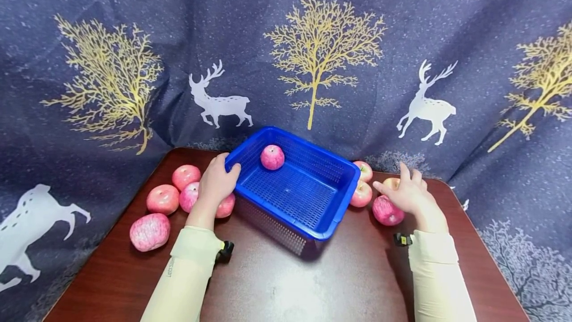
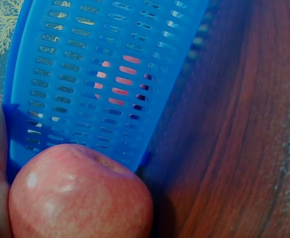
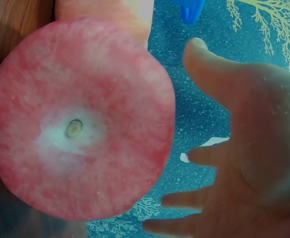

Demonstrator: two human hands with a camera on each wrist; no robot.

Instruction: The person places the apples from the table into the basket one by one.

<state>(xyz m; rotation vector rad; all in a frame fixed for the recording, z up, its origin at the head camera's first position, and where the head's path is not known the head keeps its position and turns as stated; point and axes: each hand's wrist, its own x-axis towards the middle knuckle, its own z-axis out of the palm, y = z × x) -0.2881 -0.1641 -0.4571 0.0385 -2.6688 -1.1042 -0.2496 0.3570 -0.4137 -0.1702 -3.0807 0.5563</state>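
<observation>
A blue plastic basket [image 1: 286, 207] with slotted sides has one red apple [image 1: 272, 157] inside, toward its far left corner. My left hand [image 1: 218, 179] grips the basket's left rim, thumb over the edge. Just below that hand is another red apple [image 2: 80, 193], close against the basket wall in the left wrist view. My right hand [image 1: 412, 194] is held above the apples on the right with thumb and fingers spread, holding nothing. Nearest to it are a dark pink apple [image 1: 388, 210] and a yellowish apple [image 1: 392, 184], partly hidden behind the hand.
Several apples [image 1: 163, 199] are grouped on the left of the brown table [image 1: 268, 277]. Two more apples [image 1: 361, 194] sit by the basket's right side. A dark blue cloth [image 1: 286, 63] printed with trees and deer hangs behind the table.
</observation>
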